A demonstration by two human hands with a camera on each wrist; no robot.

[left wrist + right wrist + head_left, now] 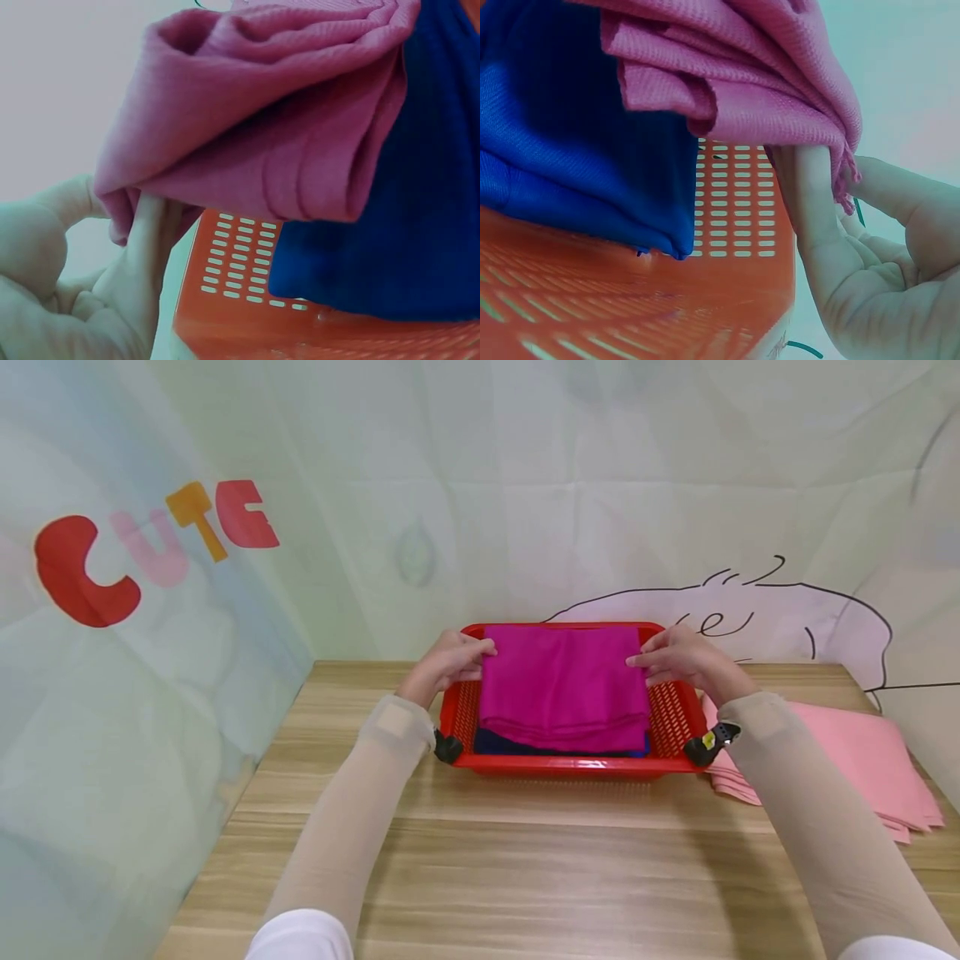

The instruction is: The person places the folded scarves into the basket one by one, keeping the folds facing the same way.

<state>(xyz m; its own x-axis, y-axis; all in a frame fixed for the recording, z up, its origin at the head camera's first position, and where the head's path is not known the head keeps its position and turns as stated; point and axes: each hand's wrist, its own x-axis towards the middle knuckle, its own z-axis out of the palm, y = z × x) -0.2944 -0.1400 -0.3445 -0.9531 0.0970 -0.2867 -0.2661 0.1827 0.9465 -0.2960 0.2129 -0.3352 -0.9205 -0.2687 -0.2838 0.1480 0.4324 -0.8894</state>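
Observation:
A folded magenta cloth (562,685) hangs over a red plastic basket (570,765), pinched at its two far corners. My left hand (450,662) grips its left corner between thumb and fingers, as the left wrist view confirms. On the opposite side my right hand (682,662) pinches the right corner, where a frayed edge shows in the right wrist view. Beneath lies a folded dark blue cloth (375,247), inside the basket. The magenta layers stand apart from the blue at the sides in both wrist views.
To the basket's right, partly behind my right forearm, lies a stack of folded pink cloth (862,756). The wood-grain table (540,860) extends toward me. A printed curtain (480,510) rises behind the table and on the left.

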